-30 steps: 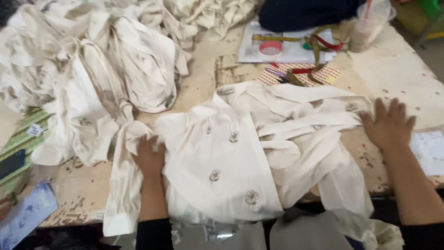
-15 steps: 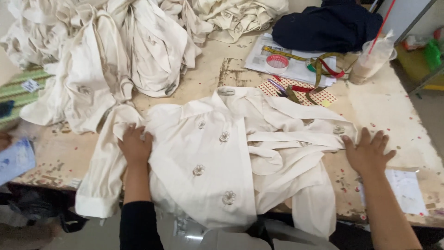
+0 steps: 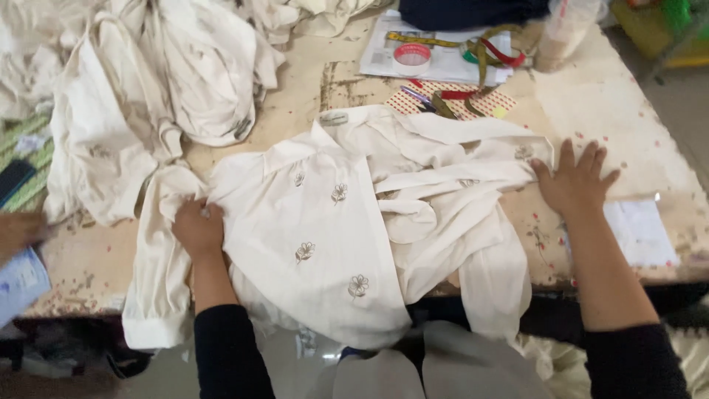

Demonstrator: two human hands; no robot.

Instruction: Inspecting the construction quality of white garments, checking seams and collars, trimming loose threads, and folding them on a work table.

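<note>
A cream shirt [image 3: 325, 229] with small embroidered flowers lies spread on the worn table [image 3: 613, 111], its hem and one sleeve hanging over the near edge. My left hand [image 3: 197, 227] is closed on the fabric at the shirt's left shoulder, by the sleeve. My right hand [image 3: 572, 182] lies flat with fingers spread on the table, touching the bunched folds at the shirt's right side.
A heap of cream garments [image 3: 148, 96] covers the table's back left. At the back lie papers [image 3: 443, 55], a red tape roll [image 3: 412, 55], a measuring tape [image 3: 480, 52] and a plastic cup [image 3: 561, 29]. Another person's hand [image 3: 18, 230] shows at far left. A white sheet [image 3: 639, 233] lies right.
My left hand has gone from lying flat on the shoulder to gripping the fabric there. My right hand has stayed flat at the shirt's right side. The view has shifted slightly.
</note>
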